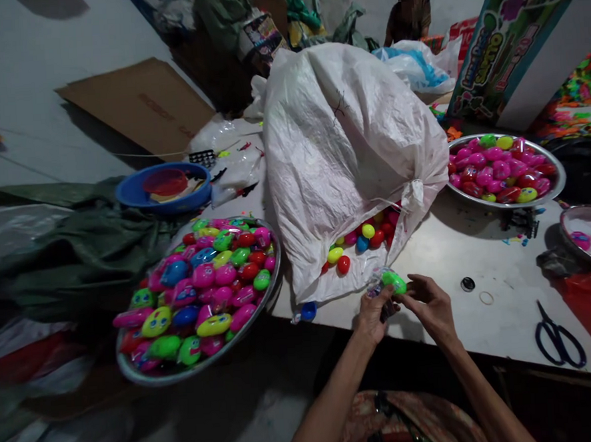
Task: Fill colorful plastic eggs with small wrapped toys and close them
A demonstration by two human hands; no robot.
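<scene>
Head view: left fingers (381,297) pinch a green egg (394,281), right fingers (424,283) slightly parted.

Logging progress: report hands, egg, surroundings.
Left hand gripping green plastic egg. Right hand at egg, contact unclear. White woven sack just beyond, loose eggs at its mouth.

The sack (345,144) sits mid-table, with eggs (361,242) inside its near mouth. Before that mouth, at the near edge of the table (509,268), one egg (395,281) is between the left hand (374,317) and the right hand (433,306). Left of the sack is the left bowl (268,291), heaped with more eggs; behind it, the basin (179,203), then the cardboard (138,104). To the sack's right is the right bowl (562,179), also full, with the box (495,42) behind. Right of the hands lie the cap (467,284), the ring (486,297), then the scissors (558,338). Beyond the sack is a co-worker (408,17).
</scene>
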